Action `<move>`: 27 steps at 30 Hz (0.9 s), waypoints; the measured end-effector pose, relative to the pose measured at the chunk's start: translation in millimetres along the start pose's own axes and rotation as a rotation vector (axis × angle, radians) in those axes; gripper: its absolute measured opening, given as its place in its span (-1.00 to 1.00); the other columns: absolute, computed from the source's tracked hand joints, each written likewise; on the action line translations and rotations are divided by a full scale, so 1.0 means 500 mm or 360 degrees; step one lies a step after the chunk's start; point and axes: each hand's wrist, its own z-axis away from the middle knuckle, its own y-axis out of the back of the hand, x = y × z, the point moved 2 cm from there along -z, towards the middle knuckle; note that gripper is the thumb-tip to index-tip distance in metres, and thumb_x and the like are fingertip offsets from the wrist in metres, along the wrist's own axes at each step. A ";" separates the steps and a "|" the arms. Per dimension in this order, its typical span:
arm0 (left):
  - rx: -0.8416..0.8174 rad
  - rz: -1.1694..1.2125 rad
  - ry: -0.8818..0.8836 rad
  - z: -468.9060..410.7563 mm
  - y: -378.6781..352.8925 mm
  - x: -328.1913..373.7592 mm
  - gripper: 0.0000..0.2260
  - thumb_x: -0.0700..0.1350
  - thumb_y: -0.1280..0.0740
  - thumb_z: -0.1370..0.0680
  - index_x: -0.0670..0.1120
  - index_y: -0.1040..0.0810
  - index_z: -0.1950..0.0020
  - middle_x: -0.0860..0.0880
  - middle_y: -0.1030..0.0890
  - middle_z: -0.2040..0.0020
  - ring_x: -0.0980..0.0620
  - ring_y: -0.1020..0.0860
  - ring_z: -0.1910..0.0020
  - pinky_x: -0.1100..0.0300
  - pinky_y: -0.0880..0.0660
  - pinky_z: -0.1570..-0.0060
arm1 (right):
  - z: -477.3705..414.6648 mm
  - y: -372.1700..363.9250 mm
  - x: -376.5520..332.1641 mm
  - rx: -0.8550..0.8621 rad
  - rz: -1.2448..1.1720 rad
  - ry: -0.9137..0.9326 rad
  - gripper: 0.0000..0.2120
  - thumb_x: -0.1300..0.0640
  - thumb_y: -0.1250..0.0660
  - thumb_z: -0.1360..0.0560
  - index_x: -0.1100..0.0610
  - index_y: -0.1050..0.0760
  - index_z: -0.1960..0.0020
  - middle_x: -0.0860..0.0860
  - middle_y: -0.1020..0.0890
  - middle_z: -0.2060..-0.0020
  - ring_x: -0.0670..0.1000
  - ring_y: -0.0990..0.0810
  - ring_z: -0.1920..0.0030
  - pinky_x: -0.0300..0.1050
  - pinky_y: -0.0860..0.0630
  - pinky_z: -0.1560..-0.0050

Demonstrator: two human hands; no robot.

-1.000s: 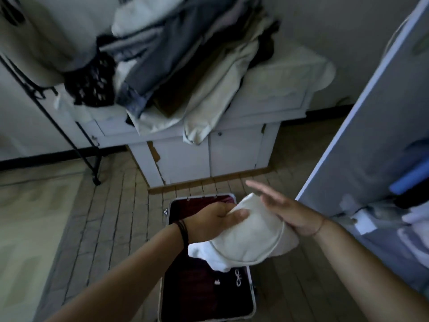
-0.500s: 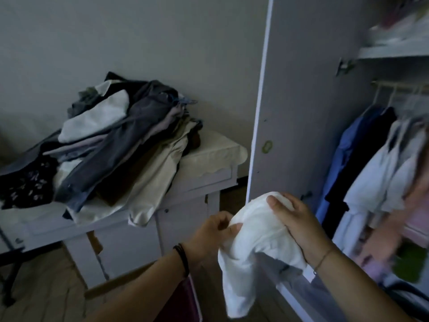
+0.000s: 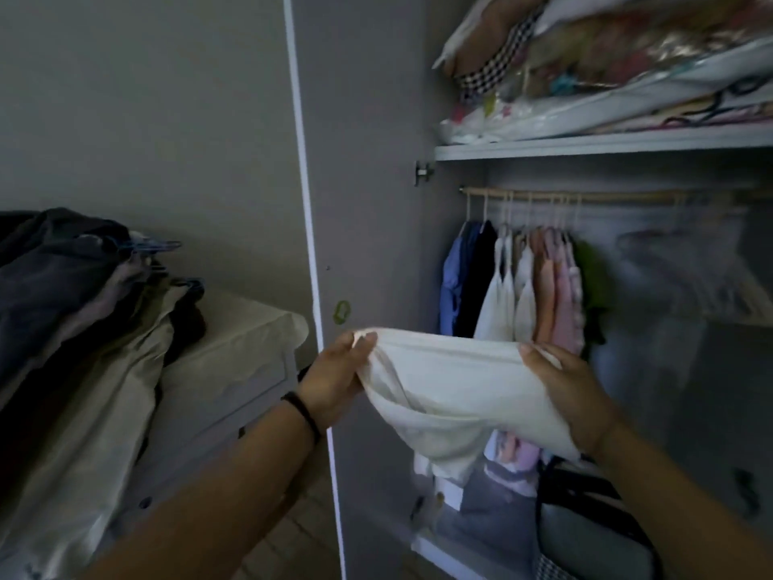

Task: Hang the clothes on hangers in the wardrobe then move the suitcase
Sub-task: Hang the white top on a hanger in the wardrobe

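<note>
White soft cloth garment (image 3: 451, 395): held stretched between both hands in front of the open wardrobe, just below the hung clothes; no hanger is seen in it.
Left hand (image 3: 334, 383): one end of the garment is pinched between thumb and curled fingers.
Right hand (image 3: 573, 395): the other end is gripped, with fingers folded over the upper edge.
Change: half a second ago the garment was bunched and drooping; it is now pulled out wide, judged ready for a hanger.
Wooden wardrobe rail (image 3: 585, 196): a row of blue, black, white and pink hung clothes (image 3: 523, 286) is carried at its left end.
Heap of dark and beige clothes (image 3: 75, 295): left on the white low cabinet (image 3: 234, 370); much hanging is judged to remain.
Suitcase: out of view; its move is judged to come later.
</note>
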 end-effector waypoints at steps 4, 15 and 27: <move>-0.0002 -0.0047 -0.0067 -0.082 -0.091 0.031 -0.82 -0.09 -0.16 -0.64 -0.15 -0.50 -0.09 -0.08 -0.58 0.11 -0.02 -0.55 0.10 0.12 -0.50 0.07 | 0.008 0.043 0.030 0.0050 0.0100 -0.0042 -0.89 0.14 -0.33 -0.52 0.10 -0.62 0.13 -0.04 -0.61 0.20 -0.03 -0.50 0.10 -0.18 -0.41 0.05; -0.0278 -0.0329 -0.0360 -0.171 -0.317 0.000 -0.79 -0.13 -0.15 -0.64 -0.07 -0.44 0.17 -0.01 -0.45 0.23 0.10 -0.42 0.24 0.34 -0.43 0.17 | -0.036 0.215 0.050 0.0313 0.0181 0.0007 -0.67 0.08 -0.22 -0.59 0.38 -0.51 0.07 0.09 -0.53 0.23 -0.01 -0.45 0.19 -0.09 -0.40 0.13; -0.0327 -0.0605 -0.0234 -0.310 -0.425 -0.065 -0.72 -0.07 -0.16 -0.64 -0.26 -0.52 -0.02 -0.13 -0.55 0.04 -0.03 -0.50 0.06 0.17 -0.44 0.01 | -0.202 0.380 0.085 0.0553 0.0575 0.0426 -0.78 0.23 -0.25 -0.57 0.33 -0.53 0.18 0.12 -0.51 0.19 -0.09 -0.42 0.16 -0.43 -0.32 0.25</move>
